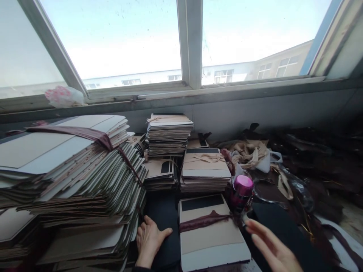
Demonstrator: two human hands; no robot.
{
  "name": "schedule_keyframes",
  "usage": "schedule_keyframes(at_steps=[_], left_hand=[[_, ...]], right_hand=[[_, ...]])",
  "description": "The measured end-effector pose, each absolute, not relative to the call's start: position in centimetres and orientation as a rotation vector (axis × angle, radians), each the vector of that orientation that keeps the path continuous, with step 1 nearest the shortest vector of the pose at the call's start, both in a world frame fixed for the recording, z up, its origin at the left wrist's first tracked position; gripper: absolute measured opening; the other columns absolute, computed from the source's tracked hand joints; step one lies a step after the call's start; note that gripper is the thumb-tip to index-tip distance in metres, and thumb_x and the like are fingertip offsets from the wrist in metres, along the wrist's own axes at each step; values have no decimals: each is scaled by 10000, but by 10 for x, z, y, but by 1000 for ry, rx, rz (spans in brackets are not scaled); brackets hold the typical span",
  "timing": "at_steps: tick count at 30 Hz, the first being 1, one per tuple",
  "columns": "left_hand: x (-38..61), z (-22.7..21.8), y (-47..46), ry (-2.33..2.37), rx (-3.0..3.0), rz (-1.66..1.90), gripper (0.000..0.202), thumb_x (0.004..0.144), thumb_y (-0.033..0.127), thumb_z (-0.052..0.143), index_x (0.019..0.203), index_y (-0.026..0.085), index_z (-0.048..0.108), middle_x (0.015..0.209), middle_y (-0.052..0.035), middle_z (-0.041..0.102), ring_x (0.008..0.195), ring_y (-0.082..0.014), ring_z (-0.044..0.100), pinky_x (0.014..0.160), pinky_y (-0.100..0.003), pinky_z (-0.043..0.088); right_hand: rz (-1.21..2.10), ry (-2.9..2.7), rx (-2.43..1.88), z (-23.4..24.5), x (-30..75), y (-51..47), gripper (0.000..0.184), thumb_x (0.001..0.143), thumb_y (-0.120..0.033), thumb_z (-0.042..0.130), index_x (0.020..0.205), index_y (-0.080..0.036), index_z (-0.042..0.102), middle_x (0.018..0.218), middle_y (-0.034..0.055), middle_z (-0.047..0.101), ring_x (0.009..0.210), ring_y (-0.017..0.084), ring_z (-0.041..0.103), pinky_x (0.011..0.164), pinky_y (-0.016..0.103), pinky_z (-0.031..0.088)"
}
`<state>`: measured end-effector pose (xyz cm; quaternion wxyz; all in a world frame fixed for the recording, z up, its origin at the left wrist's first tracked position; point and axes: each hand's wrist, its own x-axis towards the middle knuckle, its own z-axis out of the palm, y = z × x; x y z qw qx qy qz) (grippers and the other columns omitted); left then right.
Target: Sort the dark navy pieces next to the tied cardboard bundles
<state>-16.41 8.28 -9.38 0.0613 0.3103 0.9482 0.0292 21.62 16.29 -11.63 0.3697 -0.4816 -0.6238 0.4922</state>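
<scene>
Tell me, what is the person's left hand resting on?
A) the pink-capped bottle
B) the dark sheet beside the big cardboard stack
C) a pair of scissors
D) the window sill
B: the left hand lies flat on the dark sheet, right beside the big cardboard stack; the bottle stands off near the right hand.
</scene>
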Motion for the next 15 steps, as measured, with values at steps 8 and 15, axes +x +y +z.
schedule_keyframes(at_steps=[8, 15], left_hand=[[-171, -113, 68, 2788, 737, 344, 684, 879, 594, 680, 1350, 112, 562, 1409, -183, 582, 1274, -312, 583, 1056, -491, 472], [-192, -134, 55, 2715, 698, 738, 407, 982, 374, 635, 1260, 77, 618, 1346, -179, 652, 1274, -276, 618, 1093, -468, 471]], right_hand=[[1461, -2082, -877, -115, -8, 134, 534, 929, -250, 701, 1433, -169, 544, 1466, 148, 603, 1282, 294, 626, 1099, 511, 493], [1407, -2232, -1058, -118, -63, 141, 535, 925, -251, 742, 1419, -190, 547, 1512, 130, 524, 1384, 353, 504, 1146, 625, 394]])
